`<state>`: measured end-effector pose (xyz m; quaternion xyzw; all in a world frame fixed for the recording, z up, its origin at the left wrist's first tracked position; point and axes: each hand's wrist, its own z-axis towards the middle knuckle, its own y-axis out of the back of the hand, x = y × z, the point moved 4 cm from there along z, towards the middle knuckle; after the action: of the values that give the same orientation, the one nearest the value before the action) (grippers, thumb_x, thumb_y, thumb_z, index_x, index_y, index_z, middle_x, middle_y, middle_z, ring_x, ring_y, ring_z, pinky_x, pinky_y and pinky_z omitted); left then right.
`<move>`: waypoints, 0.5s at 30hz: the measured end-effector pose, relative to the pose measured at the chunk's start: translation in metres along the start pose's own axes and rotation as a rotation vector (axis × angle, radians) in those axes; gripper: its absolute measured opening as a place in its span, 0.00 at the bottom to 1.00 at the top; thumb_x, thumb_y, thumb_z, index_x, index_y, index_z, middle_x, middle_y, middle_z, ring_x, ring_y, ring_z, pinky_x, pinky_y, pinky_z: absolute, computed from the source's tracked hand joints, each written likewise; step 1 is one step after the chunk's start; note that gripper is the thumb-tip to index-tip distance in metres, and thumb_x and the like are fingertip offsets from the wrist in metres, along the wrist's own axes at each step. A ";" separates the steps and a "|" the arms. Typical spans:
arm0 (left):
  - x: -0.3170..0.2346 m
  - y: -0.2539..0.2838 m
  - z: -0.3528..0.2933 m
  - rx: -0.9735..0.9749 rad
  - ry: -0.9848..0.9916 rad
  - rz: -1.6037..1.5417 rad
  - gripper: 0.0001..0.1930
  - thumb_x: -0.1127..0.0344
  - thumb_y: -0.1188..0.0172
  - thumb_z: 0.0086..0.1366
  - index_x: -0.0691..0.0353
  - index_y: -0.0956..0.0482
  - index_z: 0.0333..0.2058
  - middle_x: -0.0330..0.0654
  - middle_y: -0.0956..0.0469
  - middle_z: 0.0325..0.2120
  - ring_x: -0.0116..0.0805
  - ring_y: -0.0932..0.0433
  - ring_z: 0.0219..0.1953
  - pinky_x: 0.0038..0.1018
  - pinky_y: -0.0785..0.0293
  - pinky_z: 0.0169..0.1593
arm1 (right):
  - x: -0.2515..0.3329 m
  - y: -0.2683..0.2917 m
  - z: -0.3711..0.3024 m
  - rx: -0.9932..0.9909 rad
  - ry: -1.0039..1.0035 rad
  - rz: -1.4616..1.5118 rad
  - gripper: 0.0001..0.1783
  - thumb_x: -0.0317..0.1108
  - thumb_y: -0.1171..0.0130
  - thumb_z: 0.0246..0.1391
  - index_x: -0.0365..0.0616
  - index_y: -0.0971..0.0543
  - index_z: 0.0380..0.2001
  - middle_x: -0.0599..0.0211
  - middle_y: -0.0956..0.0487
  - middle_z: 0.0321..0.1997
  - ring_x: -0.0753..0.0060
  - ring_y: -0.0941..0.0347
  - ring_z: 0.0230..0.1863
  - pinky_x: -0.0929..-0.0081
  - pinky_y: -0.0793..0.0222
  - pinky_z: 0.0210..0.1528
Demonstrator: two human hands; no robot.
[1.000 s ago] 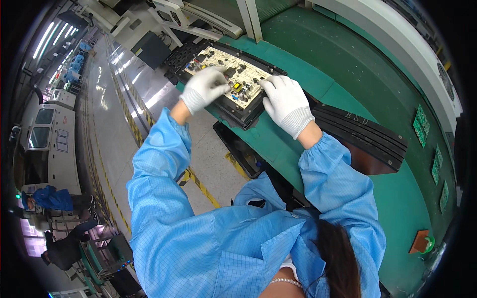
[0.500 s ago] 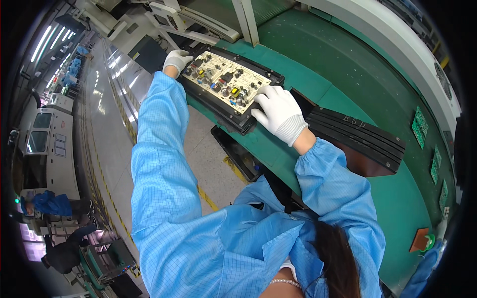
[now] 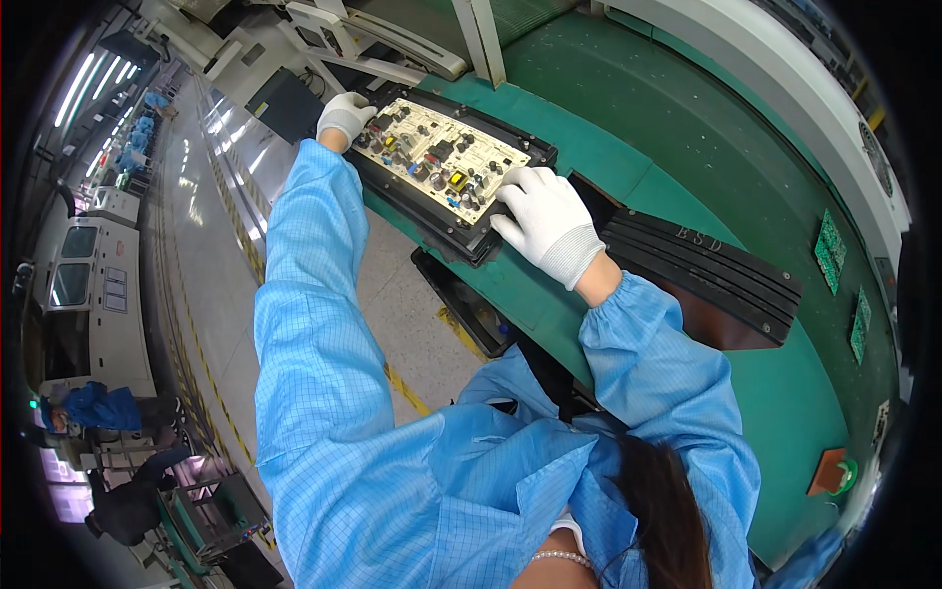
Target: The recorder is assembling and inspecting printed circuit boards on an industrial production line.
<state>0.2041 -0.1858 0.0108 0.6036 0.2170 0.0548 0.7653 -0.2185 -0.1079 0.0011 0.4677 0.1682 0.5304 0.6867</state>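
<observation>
A populated cream circuit board (image 3: pixel 417 142) lies in a long black fixture frame (image 3: pixel 417 199) on the green bench. Both of my hands wear white gloves. At the board's far left end is my left hand (image 3: pixel 345 116), its fingers curled over the end of the board and frame. My right hand (image 3: pixel 549 221) holds the near right end with bent fingers, the thumb by the frame's near corner. The fingertips are partly hidden. Capacitors, yellow-wrapped parts and dark heat sinks stand on the board's upper face.
To the right lies a ribbed black stand (image 3: pixel 702 275) on the green bench mat (image 3: pixel 775 412). Green boards (image 3: pixel 829 250) lie beyond it beneath a curved white machine edge. A black tray (image 3: pixel 456 304) hangs below the near edge. A co-worker's blue sleeve (image 3: pixel 814 560) shows at lower right.
Hands, board and frame appear slightly farther left, with the view shifting a little. Both hands keep their places at the board's ends. One of the green boards at far right no longer shows.
</observation>
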 end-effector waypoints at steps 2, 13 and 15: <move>-0.002 -0.003 0.002 -0.022 0.045 0.040 0.21 0.54 0.33 0.57 0.63 0.16 0.44 0.51 0.16 0.40 0.45 0.17 0.43 0.33 0.23 0.50 | 0.000 0.000 -0.001 0.000 -0.003 -0.003 0.16 0.41 0.37 0.52 0.44 0.22 0.39 0.61 0.26 0.46 0.56 0.30 0.50 0.62 0.32 0.52; 0.037 0.030 -0.044 -0.177 0.100 -0.498 0.17 0.58 0.34 0.63 0.67 0.15 0.43 0.44 0.14 0.35 0.29 0.18 0.36 0.25 0.24 0.44 | -0.003 0.001 -0.001 0.025 0.004 0.019 0.17 0.42 0.37 0.52 0.44 0.22 0.41 0.61 0.25 0.48 0.55 0.30 0.51 0.62 0.32 0.53; 0.030 0.032 -0.055 -0.132 -0.009 -0.598 0.16 0.60 0.35 0.63 0.66 0.15 0.43 0.45 0.14 0.35 0.29 0.17 0.37 0.25 0.24 0.44 | -0.005 0.002 -0.001 0.024 0.011 0.023 0.17 0.42 0.37 0.52 0.44 0.22 0.41 0.61 0.25 0.48 0.55 0.30 0.51 0.61 0.32 0.54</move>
<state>0.2146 -0.1178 0.0236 0.4620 0.3777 -0.1618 0.7860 -0.2217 -0.1120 0.0009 0.4750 0.1728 0.5389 0.6738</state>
